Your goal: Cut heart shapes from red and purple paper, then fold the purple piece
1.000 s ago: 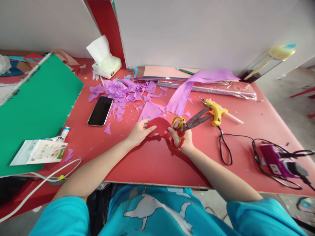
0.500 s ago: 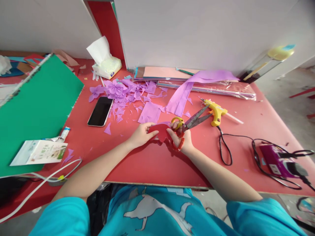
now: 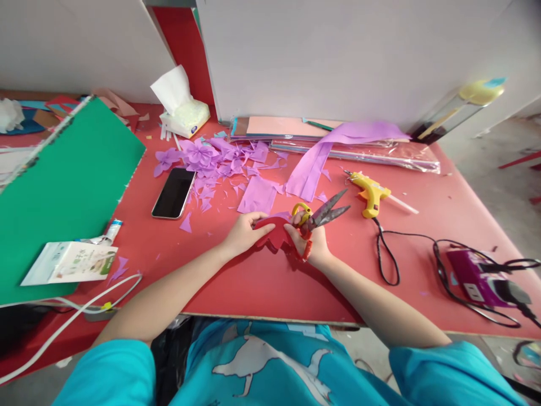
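A red paper cutout (image 3: 275, 232) with a scalloped lower edge is held between both hands above the table, a bit of purple paper showing behind its top edge. My left hand (image 3: 245, 234) is closed on its left side, thumb in front. My right hand (image 3: 310, 239) pinches the right side and also carries a pair of scissors (image 3: 324, 215), blades parted and pointing away to the upper right. The scissors have one yellow and one red handle loop. Just beyond the hands lies a square of purple paper (image 3: 257, 194).
Purple paper flowers and scraps (image 3: 207, 155) lie behind a phone (image 3: 174, 193). To the right are a yellow glue gun (image 3: 372, 194) and a purple power socket (image 3: 477, 276) with loose cables. A green board (image 3: 76, 186) covers the left side; a tissue pack (image 3: 186, 117) stands at the back.
The red paper has tilted, so its scalloped lower edge now shows more. The scissors have shifted slightly left and down with my right hand. Both hands keep their hold.
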The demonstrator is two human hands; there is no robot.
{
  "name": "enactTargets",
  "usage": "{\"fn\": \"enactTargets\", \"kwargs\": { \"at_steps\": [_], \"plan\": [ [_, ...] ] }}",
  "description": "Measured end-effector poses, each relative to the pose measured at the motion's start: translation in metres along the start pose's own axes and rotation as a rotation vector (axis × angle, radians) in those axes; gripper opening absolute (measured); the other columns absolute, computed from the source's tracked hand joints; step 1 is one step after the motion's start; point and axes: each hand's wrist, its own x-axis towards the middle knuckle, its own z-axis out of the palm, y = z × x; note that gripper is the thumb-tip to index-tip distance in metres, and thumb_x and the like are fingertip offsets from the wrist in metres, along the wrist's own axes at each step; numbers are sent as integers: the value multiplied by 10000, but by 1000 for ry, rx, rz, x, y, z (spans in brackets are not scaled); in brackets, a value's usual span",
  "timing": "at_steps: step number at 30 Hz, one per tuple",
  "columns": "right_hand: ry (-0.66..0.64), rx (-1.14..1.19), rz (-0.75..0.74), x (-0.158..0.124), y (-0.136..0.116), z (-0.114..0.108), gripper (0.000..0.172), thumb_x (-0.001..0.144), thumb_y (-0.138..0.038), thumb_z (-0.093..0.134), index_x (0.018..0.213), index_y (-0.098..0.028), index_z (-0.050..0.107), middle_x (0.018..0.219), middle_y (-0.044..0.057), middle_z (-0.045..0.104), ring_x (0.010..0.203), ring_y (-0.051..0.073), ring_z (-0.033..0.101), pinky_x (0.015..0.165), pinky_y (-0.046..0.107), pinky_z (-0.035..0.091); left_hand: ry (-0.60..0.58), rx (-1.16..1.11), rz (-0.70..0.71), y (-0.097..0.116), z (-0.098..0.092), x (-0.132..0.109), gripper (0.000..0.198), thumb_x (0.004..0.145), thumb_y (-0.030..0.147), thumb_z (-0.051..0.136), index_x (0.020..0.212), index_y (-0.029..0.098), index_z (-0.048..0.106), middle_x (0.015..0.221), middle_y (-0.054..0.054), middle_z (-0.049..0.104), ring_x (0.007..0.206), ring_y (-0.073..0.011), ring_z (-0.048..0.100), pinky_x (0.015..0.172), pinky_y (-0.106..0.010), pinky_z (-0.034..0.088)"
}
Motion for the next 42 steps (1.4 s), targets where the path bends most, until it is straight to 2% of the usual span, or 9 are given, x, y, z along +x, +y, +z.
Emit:
{"fn": "enactTargets", "kwargs": {
  "at_steps": [6,12,16,18,22,25,29,36,42],
  "plan": [
    [-30,27,-16,0,-6,-3,157,763,-301,582,713,-206,467,669,-21,490,619,133,493,641,301,438,46,-40,-31,4,1,0,283,726,365,666,867,120,657,835,-64,725,696,-167,671,625,-248,517],
    [-104,111,115,10,-16,-18,230,787,-400,564,820,-173,580,770,8,535,601,115,489,588,276,418,198,-10,91,13,-19,9,303,685,393,705,851,141,686,834,-61,728,707,-175,674,667,-282,540],
    [-184,170,216,14,-15,-25,360,800,-513,514,817,-157,564,704,0,501,540,103,436,502,257,374,319,112,253,35,-37,17,295,649,372,738,846,156,704,862,-50,729,815,-193,675,775,-313,542],
    [-228,154,222,14,-15,-28,399,802,-548,491,820,-154,556,709,6,505,532,102,427,494,258,368,337,132,311,51,-42,20,279,668,345,726,875,159,705,854,-45,730,798,-188,678,760,-313,550],
    [-356,83,137,11,-20,-33,421,831,-565,447,847,-155,543,765,24,515,580,115,454,565,281,398,359,166,489,80,-45,23,145,705,247,687,827,171,707,786,-18,725,711,-154,676,656,-257,557],
    [-451,57,61,9,-27,-35,441,845,-582,414,901,-161,530,793,36,509,697,159,506,661,316,431,392,240,570,91,-44,25,110,704,218,683,804,175,701,763,-1,718,692,-140,672,640,-238,557],
    [-545,53,26,8,-33,-37,477,827,-612,427,1034,-184,473,861,52,515,813,200,530,716,334,448,380,357,643,92,-43,25,96,712,206,677,803,184,699,759,21,714,678,-126,671,633,-214,558],
    [-557,64,-19,4,-30,-36,516,838,-634,372,1055,-182,492,903,59,496,749,174,480,667,315,426,399,481,658,88,-38,17,97,725,208,673,811,178,705,786,10,728,705,-127,678,679,-199,557],
    [-520,139,-5,1,-33,-33,584,820,-690,320,997,-168,513,816,34,469,644,141,416,600,296,388,417,491,624,90,-29,12,101,734,192,661,825,171,700,798,2,733,722,-129,682,699,-198,555]
  ]
}}
